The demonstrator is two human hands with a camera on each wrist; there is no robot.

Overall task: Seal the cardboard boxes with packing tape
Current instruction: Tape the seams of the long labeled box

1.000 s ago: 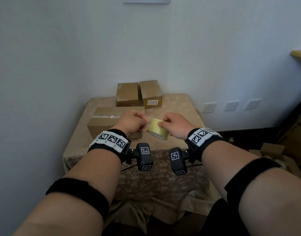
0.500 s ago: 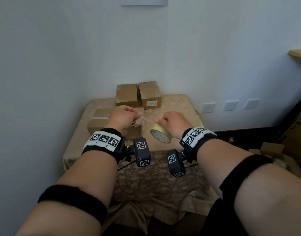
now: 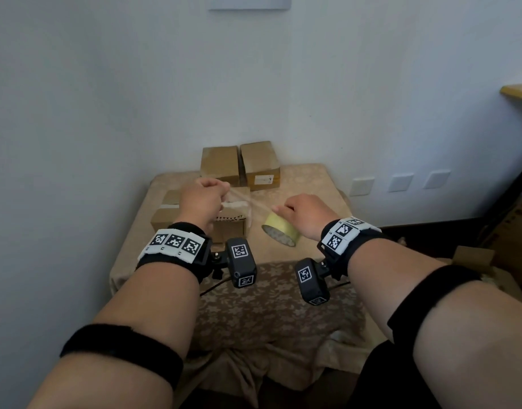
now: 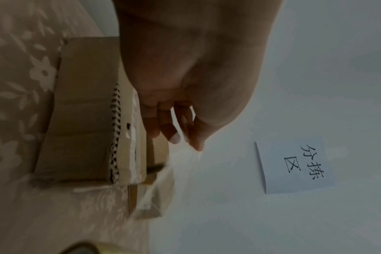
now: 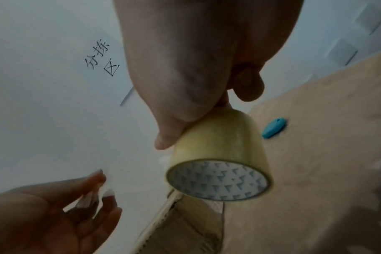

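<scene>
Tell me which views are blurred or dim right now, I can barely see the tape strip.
Head view: evenly lit and sharp; the strip of tape shows faintly between the left hand and the tape roll. Left wrist view: dim, the long box smeared by motion, the strip almost invisible. Right wrist view: dim, soft at the edges, roll in focus, right hand shadowed.

Yellowish tape roll (image 3: 280, 234) — strip unrolled
</scene>
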